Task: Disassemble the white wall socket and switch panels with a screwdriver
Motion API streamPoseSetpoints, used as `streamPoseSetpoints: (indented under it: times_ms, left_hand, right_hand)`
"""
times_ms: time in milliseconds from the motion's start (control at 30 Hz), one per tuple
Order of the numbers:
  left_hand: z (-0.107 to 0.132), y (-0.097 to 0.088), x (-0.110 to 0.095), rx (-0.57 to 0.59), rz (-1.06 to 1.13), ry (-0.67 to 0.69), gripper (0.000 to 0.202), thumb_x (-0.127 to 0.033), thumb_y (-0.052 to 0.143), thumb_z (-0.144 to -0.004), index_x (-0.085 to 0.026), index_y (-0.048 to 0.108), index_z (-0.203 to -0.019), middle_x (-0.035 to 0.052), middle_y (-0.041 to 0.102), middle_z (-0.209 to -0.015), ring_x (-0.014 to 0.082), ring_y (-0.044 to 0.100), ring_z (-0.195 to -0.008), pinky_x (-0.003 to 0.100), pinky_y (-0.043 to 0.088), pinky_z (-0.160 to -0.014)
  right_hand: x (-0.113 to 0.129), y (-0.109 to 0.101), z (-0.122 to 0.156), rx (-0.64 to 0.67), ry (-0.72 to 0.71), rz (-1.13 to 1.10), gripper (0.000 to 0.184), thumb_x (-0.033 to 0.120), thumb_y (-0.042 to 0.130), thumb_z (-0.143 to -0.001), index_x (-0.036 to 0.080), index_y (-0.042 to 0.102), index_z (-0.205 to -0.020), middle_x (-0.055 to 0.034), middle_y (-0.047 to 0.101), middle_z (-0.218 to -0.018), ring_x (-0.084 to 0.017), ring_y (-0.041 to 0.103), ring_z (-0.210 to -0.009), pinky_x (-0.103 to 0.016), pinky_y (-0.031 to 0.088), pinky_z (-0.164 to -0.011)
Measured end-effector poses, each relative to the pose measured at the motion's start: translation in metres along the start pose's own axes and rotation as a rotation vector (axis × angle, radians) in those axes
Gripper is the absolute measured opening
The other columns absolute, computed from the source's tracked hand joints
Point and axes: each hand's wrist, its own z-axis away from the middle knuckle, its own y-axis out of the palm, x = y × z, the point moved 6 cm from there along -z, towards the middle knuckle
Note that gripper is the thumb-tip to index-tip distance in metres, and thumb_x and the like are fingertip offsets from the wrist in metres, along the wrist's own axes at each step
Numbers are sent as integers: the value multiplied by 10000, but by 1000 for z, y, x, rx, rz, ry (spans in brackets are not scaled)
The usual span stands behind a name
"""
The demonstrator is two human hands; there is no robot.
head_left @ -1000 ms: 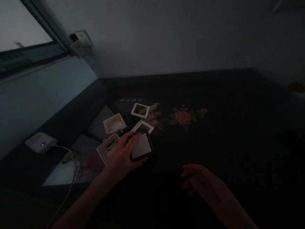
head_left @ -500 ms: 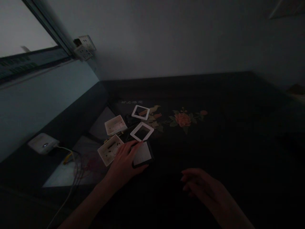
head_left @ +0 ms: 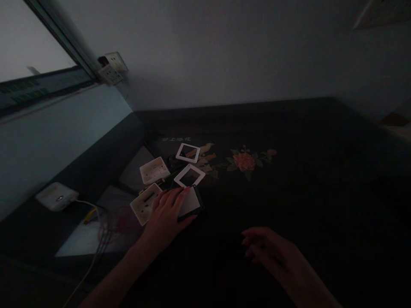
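Observation:
The scene is dim. My left hand [head_left: 167,216] lies over a dark-edged square plate with a pale face [head_left: 190,202] on a black cloth; its fingers are curled around the plate's left side. Just beyond it lie a white square frame [head_left: 189,175] and a second white frame [head_left: 188,152]. Two white box-like switch backs [head_left: 154,170] [head_left: 145,207] sit to the left of my hand. My right hand [head_left: 272,252] hovers low over the cloth at the lower right, fingers loosely curled and holding nothing.
The black cloth [head_left: 289,171] carries a flower print [head_left: 244,161]. A white device with a cable [head_left: 56,196] sits at the left by the wall. Wall sockets [head_left: 111,67] hang near the window frame. A pale board [head_left: 96,226] lies at the lower left.
My left hand has slid the pale-faced plate a little toward the white frame and covers more of it. My right hand has barely moved.

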Motion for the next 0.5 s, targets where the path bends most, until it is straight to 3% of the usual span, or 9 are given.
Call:
streamPoseSetpoints:
  times_ms: [200, 300, 400, 433, 500]
  left_hand:
    - [-3, -4, -3, -27, -7, 31, 691, -396, 690, -856, -176, 410, -1448, 178, 517, -1438, 387, 501, -1297, 610, 394, -1083]
    - [-7, -21, -24, -98, 95, 136, 510, -316, 654, -892, -205, 484, -1359, 156, 510, -1443, 357, 477, -1319, 575, 382, -1098]
    - [-12, -33, -58, -96, 389, 244, 72, -196, 561, -919, -211, 594, -981, 97, 629, -1196, 267, 565, -1149, 433, 453, -990]
    - [-14, -32, -71, -37, 531, 261, 34, -182, 561, -903, -201, 569, -876, 88, 636, -1081, 235, 586, -1026, 380, 473, -905]
    - [-17, -20, -95, 136, 885, 242, 162, -166, 595, -829, -201, 477, -722, 46, 585, -870, 188, 540, -821, 307, 440, -732]
  right_hand:
    - [0, -2, -2, -25, -25, 42, 282, 418, 534, -924, 227, 673, -1080, -84, 743, -1001, -205, 732, -838, -343, 614, -754]
    - [1, -5, -4, -48, -36, 66, 295, 431, 537, -927, 220, 683, -1071, -83, 750, -969, -208, 733, -814, -345, 616, -740]
    - [2, -9, -7, -86, -57, 51, 296, 448, 569, -916, 225, 688, -1069, -82, 753, -989, -222, 734, -879, -345, 619, -759]
    - [2, -11, -9, -99, -54, 23, 300, 457, 582, -909, 228, 684, -1074, -80, 752, -1000, -226, 733, -901, -345, 622, -761]
    - [1, -14, -13, -121, -45, -45, 320, 479, 596, -902, 235, 667, -1097, -76, 748, -1015, -228, 731, -931, -353, 626, -773]
